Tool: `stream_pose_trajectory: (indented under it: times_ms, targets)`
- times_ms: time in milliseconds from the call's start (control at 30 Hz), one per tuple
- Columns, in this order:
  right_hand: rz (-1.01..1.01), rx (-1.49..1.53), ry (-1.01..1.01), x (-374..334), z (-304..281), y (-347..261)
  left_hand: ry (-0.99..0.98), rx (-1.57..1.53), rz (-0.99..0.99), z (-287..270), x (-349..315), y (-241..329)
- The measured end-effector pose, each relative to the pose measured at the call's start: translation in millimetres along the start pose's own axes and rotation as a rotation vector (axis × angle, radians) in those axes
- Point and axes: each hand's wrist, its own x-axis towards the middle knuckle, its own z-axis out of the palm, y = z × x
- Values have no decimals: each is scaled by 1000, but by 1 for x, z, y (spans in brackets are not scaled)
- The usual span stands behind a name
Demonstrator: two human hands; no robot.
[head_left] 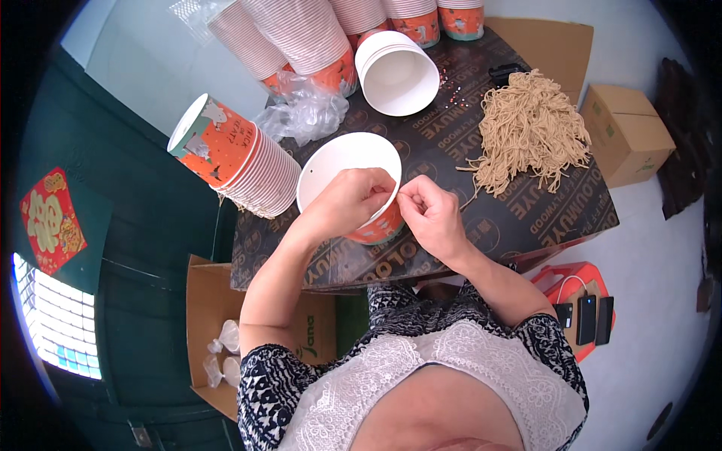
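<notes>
A paper bucket (322, 167), white inside and orange outside, stands near the table's front edge with its mouth tilted toward me. A small dark hole shows in its inner wall at the left. Over its right rim reaches my left hand (347, 201), fingers closed in a pinch just inside the wall. My right hand (435, 216) pinches just outside the same rim, close to the left fingertips. Whatever is between the fingers of either hand is too small to make out. Beside my right hand, a loose strand trails from a heap of tan cords (532, 135).
Left of the bucket leans a stack of orange paper buckets (259, 169). Another white-lined bucket (402, 79) lies behind, near wrapped stacks (301, 37), crumpled clear plastic (304, 116) and tiny scattered beads (453, 96). Cardboard boxes (632, 135) and a red stool (575, 274) holding phones stand beyond the table (556, 214).
</notes>
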Motion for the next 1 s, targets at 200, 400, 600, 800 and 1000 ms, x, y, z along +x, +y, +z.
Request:
stream_pose_trajectory:
  times_ms: [200, 400, 600, 800, 1000]
  targets:
    - [-3, 29, -28, -1, -3, -3, 22, -19, -26, 2, -2, -3]
    - [-27, -117, -95, -6, -18, -9, 178, -224, -154, -2, -15, -5]
    - [-95, -114, -81, -5, -19, -22, 271, -360, 14, 7, -14, 4]
    - [-88, -98, -108, -7, -19, -22, 146, -686, -92, 6, -13, 13]
    - [-60, -77, -140, -1, -32, -40, 97, -634, -162, 3, -14, 12]
